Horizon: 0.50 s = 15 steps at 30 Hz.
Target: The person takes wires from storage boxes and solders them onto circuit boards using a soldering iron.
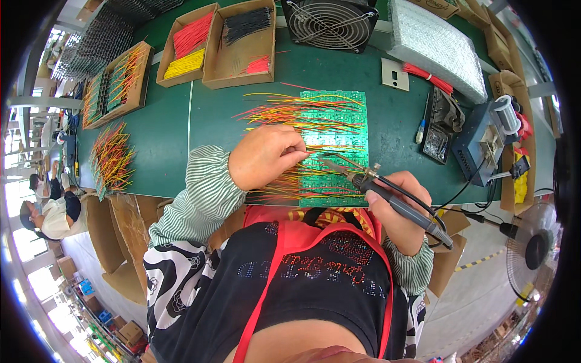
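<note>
A green circuit board panel point(333, 136) lies at the table's near edge, with rows of red, yellow and orange wires point(272, 114) sticking out over its left side. My left hand point(269, 157) is closed in a pinch at the panel's middle, on a thin wire whose end is mostly hidden by the fingers. In my right hand point(402, 202) is a soldering iron point(387, 196) with a thin metal feed tube along it. Its tip points left, over the panel just right of my left fingertips. Whether the tip touches the board I cannot tell.
Cardboard trays hold red and yellow wires point(192, 36) and black wires point(248, 25). Wired boards point(112, 157) are stacked at left. A fan point(330, 24) stands at the back. Bubble wrap point(436, 45), a black tray point(437, 142) and a soldering station point(481, 142) sit at right.
</note>
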Each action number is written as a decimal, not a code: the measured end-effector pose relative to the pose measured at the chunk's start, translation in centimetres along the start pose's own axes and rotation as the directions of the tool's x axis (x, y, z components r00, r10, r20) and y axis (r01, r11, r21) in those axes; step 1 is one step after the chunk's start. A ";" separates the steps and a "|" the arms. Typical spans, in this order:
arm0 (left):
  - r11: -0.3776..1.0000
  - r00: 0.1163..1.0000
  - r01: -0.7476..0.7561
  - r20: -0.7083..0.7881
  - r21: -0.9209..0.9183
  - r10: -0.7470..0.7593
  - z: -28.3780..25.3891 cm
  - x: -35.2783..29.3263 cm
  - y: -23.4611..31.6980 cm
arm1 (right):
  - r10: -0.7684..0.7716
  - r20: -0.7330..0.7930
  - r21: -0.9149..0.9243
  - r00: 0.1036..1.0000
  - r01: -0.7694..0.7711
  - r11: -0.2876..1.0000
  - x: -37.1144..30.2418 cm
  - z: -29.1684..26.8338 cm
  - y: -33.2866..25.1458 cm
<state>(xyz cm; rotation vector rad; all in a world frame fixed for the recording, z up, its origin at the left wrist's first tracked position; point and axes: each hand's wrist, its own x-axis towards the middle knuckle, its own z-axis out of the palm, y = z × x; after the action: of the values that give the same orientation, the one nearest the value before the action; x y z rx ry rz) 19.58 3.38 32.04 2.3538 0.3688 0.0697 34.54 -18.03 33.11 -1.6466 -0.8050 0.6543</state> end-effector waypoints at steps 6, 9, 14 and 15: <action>1.000 0.998 0.024 0.049 0.012 -0.025 -0.2 0.2 -0.2 | -0.007 0.036 -0.026 0.999 0.008 1.000 0.5 0.6 -0.1; 0.999 0.998 0.029 0.054 0.016 -0.029 -0.3 0.2 -0.3 | -0.007 0.048 -0.041 0.999 0.009 0.999 0.8 0.8 -0.1; 1.000 0.998 0.020 0.067 0.024 -0.022 -0.5 0.5 -0.2 | -0.029 0.049 -0.044 0.998 0.031 0.999 0.8 0.7 0.1; 0.999 0.997 0.015 0.069 0.030 -0.017 -0.5 0.4 -0.2 | -0.016 0.040 -0.038 0.999 0.018 0.999 0.8 0.6 -0.1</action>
<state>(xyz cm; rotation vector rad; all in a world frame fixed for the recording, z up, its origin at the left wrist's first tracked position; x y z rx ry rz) 19.86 4.01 32.26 2.3750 0.3565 -0.0250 34.53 -17.05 33.06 -1.6638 -0.8643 0.6652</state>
